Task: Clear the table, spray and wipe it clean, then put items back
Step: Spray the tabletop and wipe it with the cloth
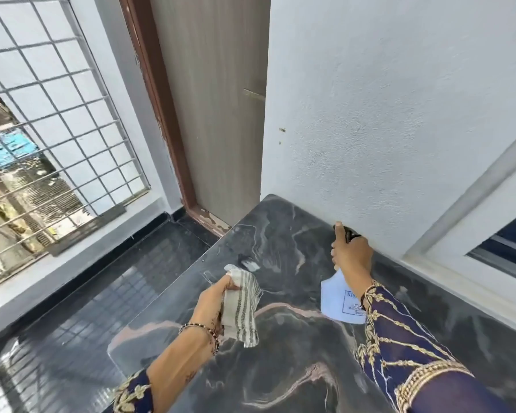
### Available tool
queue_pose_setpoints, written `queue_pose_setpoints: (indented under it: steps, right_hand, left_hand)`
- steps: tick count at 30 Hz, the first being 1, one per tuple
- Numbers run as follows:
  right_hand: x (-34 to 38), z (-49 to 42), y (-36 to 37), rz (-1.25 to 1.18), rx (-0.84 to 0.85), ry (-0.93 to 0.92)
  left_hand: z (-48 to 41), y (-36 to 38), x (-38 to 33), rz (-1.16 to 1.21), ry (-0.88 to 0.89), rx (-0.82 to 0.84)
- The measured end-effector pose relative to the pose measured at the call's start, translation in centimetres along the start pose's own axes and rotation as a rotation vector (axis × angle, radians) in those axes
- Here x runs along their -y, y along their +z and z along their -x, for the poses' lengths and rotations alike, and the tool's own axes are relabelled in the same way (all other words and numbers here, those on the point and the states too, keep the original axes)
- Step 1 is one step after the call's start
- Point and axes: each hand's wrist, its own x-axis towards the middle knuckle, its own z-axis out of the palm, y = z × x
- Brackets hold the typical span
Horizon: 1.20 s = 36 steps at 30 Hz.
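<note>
Scene evenly and brightly lit by daylight; source appears to be the grilled window (51, 120) at upper left of the frame. Shadows soft and faint throughout. The dark marbled surface (295, 368) carries a pale sheen along its lower-left edge, and the floor tiles (81, 293) at lower left reflect the grille pattern as glare. Wide-angle distortion bends the door frame (158, 105) and the window bars (most marked toward the borders). Overall focus slightly soft; the view beyond the grille is blurred, and print on the spray bottle (337, 299) is only partly legible.
</note>
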Motion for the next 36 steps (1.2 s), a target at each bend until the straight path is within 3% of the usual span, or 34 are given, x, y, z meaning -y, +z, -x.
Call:
queue_pose_setpoints:
  steps: [3,7,12,17,22,28,33,36]
  right_hand:
    - [-0.9,1.4,-0.7,0.049,-0.039,0.004]
    - [-1.4,5.1,-1.2,0.019,0.077,-0.032]
    - [-1.4,10.8,0.7,0.122,0.048,-0.086]
    - [-0.7,16.5,2.3,0.186,0.153,-0.121]
    - [-0.8,20.9,3.9,0.247,0.104,-0.126]
    - [-0.9,25.5,4.7,0.299,0.269,-0.189]
    - [-1.6,28.8,6.4,0.294,0.274,-0.169]
    - [-2.0,30.6,6.6,0.256,0.361,-0.179]
  left_hand:
    - [0.4,-1.7,-0.6,-0.005,0.029,-0.015]
    - [2.2,-4.1,-1.3,-0.042,0.056,-0.035]
    - [4.7,-7.9,-1.9,-0.074,0.089,-0.07]
    - [7.2,-12.5,-2.3,-0.036,0.093,-0.096]
    - [9.4,-17.2,-2.1,-0.016,0.159,-0.144]
    - [11.5,-22.6,-1.7,0.045,0.201,-0.21]
    - [12.6,-25.1,-1.0,0.094,0.205,-0.256]
    - [13.0,-25.9,-0.6,0.081,0.202,-0.252]
